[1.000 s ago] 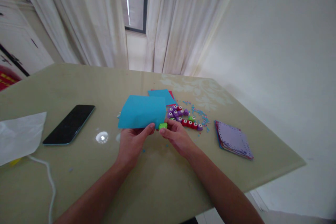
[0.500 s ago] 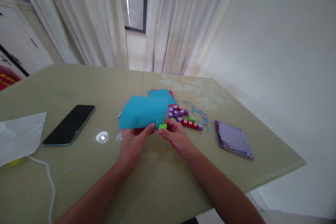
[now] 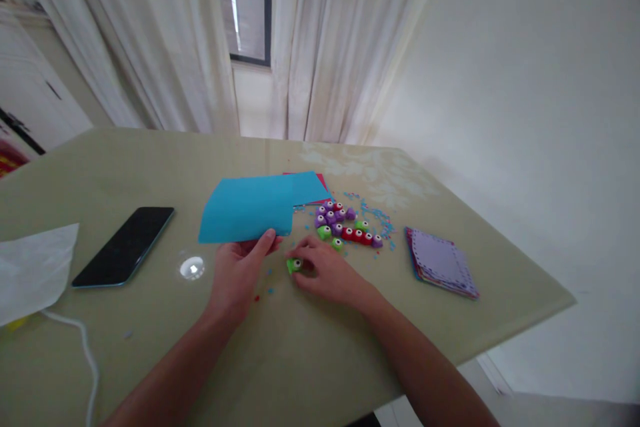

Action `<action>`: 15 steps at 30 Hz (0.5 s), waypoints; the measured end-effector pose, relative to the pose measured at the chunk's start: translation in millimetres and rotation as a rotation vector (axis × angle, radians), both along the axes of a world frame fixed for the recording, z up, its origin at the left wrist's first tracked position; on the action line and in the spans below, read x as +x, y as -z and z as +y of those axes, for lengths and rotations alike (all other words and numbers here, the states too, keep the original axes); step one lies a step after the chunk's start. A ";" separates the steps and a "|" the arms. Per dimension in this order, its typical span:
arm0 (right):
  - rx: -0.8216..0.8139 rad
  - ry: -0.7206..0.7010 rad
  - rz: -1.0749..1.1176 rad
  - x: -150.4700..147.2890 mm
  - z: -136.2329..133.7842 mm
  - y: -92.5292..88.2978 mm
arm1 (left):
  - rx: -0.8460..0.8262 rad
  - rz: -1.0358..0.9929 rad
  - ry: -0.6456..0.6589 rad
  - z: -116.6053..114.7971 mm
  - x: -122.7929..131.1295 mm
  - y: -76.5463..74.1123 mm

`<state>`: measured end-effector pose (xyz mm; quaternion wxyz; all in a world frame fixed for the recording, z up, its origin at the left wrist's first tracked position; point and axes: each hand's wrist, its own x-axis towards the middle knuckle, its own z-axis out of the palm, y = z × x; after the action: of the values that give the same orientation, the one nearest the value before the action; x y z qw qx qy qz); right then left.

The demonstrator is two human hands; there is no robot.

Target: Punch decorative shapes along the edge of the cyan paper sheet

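Note:
A sheet of blue paper (image 3: 247,210) is pinched along its near edge by my left hand (image 3: 239,273), thumb on top. The sheet is held up and slightly curved. My right hand (image 3: 327,270) has its fingers closed round a small green paper punch (image 3: 294,265) with a round white eye, low over the table. Punch and paper are apart. Just beyond my right hand, several more small punches (image 3: 349,233) in purple, red and green, each with an eye, stand in a cluster. Another green punch (image 3: 337,243) sits close to my right fingers.
Blue and red sheets (image 3: 313,185) lie behind the held paper. Tiny paper bits (image 3: 377,217) are scattered by the punches. A stack of hole-edged papers (image 3: 443,262) lies at right. On the left are a phone (image 3: 125,247), a white sheet (image 3: 35,270) and a white cable (image 3: 85,347).
My right hand has taken the green punch off the paper's near right corner and brought it down toward the table. My left hand has shifted left with the blue paper.

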<state>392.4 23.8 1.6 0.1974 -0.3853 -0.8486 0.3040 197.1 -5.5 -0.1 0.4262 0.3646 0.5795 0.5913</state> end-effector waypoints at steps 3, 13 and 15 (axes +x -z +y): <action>0.076 0.088 -0.006 6.3 5.8 -1.9 | -0.011 0.226 0.013 1.0 -6.0 -0.6; 0.415 0.309 -0.352 35.6 33.7 2.6 | -0.080 0.225 0.002 11.9 -19.2 17.5; 0.400 0.294 -0.325 32.3 32.4 3.7 | -0.088 0.208 -0.014 10.6 -18.5 18.6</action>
<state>424.7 56.2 -2.1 0.1727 -0.5013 -0.8472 0.0331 178.6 5.2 -18.7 0.3753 0.4008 0.6484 0.5274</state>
